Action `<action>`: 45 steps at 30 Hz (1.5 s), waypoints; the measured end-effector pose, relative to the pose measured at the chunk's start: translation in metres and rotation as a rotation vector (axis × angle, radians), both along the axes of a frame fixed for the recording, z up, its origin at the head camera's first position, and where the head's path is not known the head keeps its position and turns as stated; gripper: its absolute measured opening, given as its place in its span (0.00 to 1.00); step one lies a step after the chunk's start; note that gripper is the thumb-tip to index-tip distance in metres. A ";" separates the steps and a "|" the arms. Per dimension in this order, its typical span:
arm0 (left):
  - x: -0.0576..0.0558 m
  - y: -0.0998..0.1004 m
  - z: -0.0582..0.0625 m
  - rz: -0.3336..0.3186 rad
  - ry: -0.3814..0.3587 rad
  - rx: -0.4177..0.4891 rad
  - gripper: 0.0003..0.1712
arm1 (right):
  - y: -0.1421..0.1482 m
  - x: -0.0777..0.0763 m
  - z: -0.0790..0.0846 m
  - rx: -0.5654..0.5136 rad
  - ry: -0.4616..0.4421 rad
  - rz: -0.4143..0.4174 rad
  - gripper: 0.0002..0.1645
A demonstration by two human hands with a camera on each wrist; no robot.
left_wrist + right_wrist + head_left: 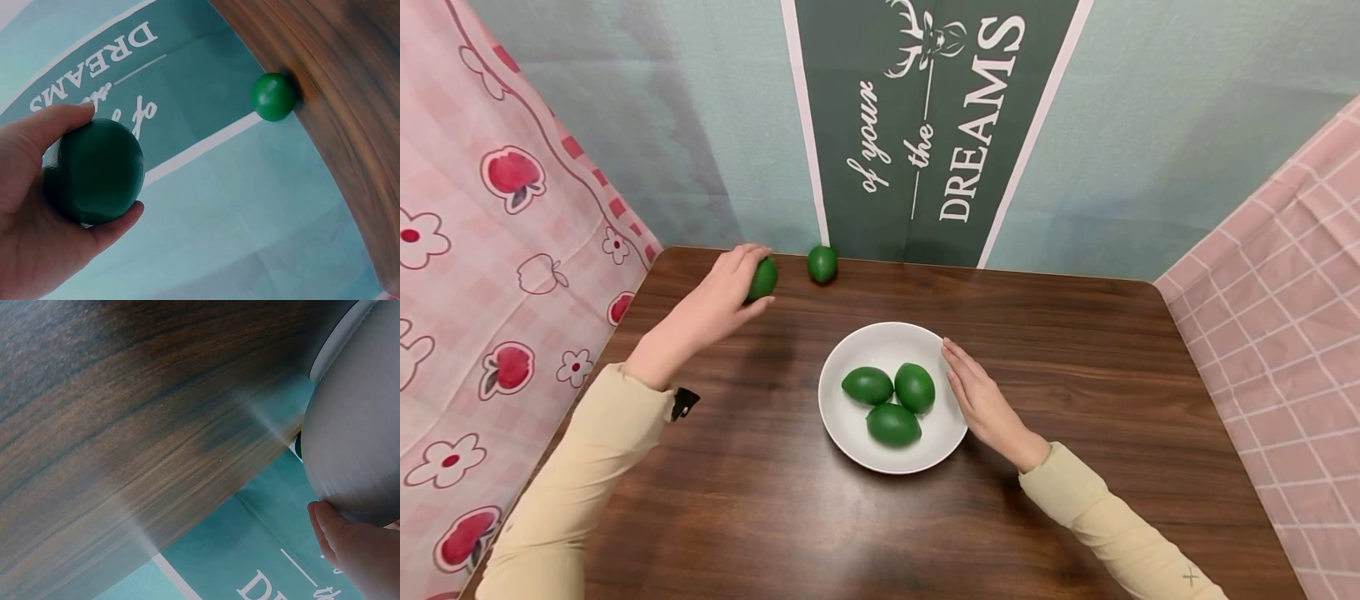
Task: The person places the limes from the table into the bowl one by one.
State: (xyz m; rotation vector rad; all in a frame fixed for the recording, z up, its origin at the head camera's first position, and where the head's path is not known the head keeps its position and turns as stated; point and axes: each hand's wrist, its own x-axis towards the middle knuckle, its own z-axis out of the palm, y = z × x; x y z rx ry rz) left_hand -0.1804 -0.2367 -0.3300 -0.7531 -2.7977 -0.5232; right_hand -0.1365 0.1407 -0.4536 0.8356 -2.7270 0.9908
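Observation:
My left hand [718,300] grips a green lime [97,172] between thumb and fingers near the table's back left. A second lime [822,264] lies at the back edge, just right of that hand. In the middle of the table stands a white bowl [842,446] with three limes [893,426] in it. Straight fingers of my right hand [988,408] rest along the bowl's right rim. The right wrist view has those fingertips against the bowl's outer wall [356,437], which hides part of the hand.
The dark wooden table [737,517] ends at a hanging cloth [700,125] with printed white lettering at the back. A pink patterned curtain [467,275] borders the left side, and a pink checked cloth [1292,275] the right.

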 end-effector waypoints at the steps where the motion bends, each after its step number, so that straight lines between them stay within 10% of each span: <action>1: 0.001 0.002 0.000 -0.006 0.006 0.000 0.33 | 0.000 0.000 0.000 0.000 0.001 0.000 0.24; 45: 0.037 0.063 0.004 -0.257 0.036 -0.033 0.34 | 0.000 -0.001 0.000 0.003 0.002 0.000 0.24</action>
